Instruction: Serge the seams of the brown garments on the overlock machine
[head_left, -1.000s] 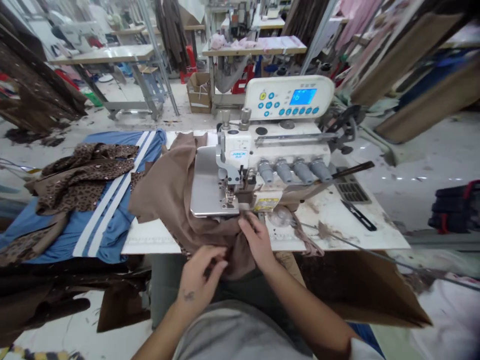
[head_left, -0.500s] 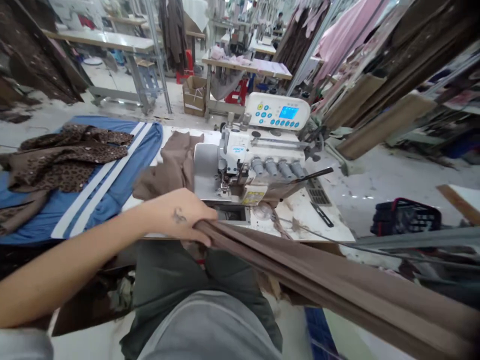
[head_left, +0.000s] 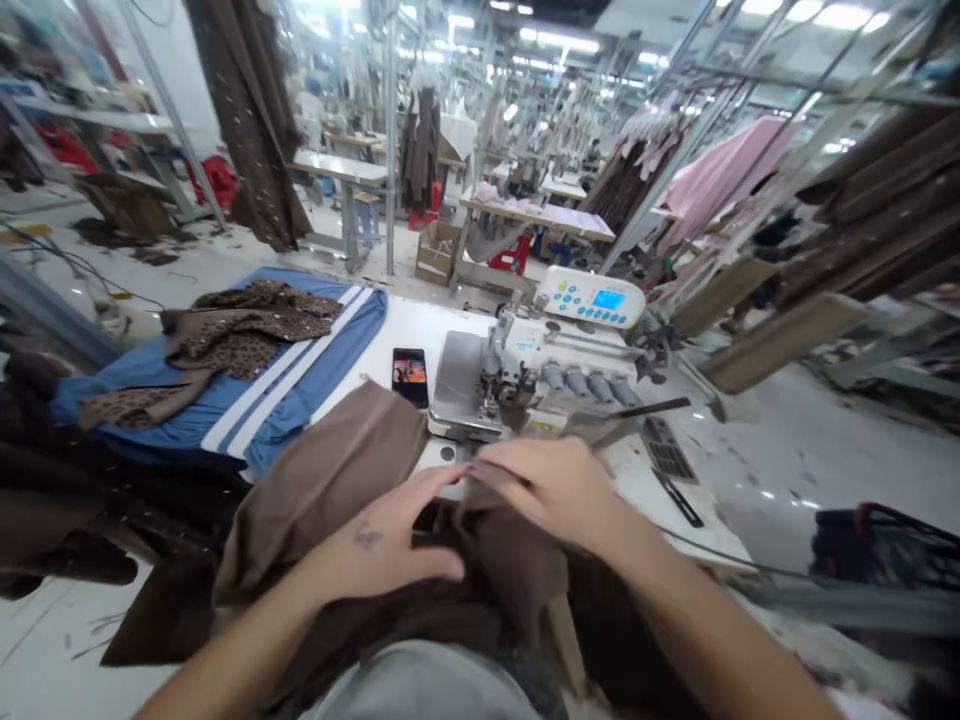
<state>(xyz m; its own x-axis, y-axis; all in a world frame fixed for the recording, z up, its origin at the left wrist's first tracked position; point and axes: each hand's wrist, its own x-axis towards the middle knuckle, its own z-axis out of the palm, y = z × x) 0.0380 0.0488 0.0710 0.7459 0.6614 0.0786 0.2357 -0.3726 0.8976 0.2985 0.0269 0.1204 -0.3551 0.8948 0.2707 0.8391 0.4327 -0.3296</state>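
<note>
At the table's (head_left: 424, 325) front edge, the left hand (head_left: 382, 545) lies flat, fingers stretched out, pressing on the brown cloth (head_left: 330, 480) and gripping nothing. Just beside it the right hand (head_left: 551, 490) curls over a bunched fold; blur hides whether it pinches. The cloth runs lengthwise from the lap up and away, far corner pointing at the phone (head_left: 410, 377). Beyond the hands sits the sewing machine (head_left: 525, 365). Further left, blue cloth (head_left: 300, 370) lies under leopard cloth (head_left: 247, 325).
</note>
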